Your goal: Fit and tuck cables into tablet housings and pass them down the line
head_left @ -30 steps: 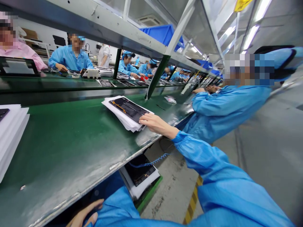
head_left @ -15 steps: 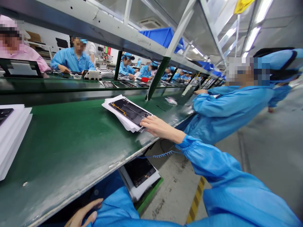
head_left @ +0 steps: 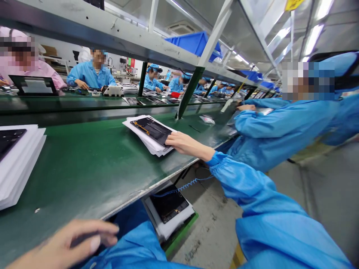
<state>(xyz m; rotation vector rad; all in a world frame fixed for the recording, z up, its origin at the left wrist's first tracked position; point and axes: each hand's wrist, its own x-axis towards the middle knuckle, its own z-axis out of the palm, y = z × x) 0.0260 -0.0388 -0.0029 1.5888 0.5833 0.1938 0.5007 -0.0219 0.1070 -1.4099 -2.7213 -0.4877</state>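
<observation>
A dark tablet housing (head_left: 153, 130), with an orange flex cable along its left side, lies on a stack of white sheets (head_left: 148, 145) on the green bench. My right hand (head_left: 183, 144) reaches across to the housing's near right corner, fingers together and closed on it; the fingertips are partly hidden. Low in the view, at the bench's front edge, my left hand (head_left: 81, 237) hangs with loosely bent fingers, thumb apart, holding nothing. Another stack of white sheets (head_left: 25, 179) stands at the left with a dark panel (head_left: 11, 140) on top.
Below the bench edge (head_left: 157, 184), a dark panel (head_left: 168, 205) rests on white sheets above a green tray edge (head_left: 182, 233). A coiled blue cord (head_left: 187, 185) hangs there. A slanted post (head_left: 190, 91) rises behind the stack. A co-worker (head_left: 280, 119) sits close on the right.
My left hand has risen and moved left, over the bench edge. My right hand stays at the housing's corner, covering a little more of it. The view has shifted slightly.
</observation>
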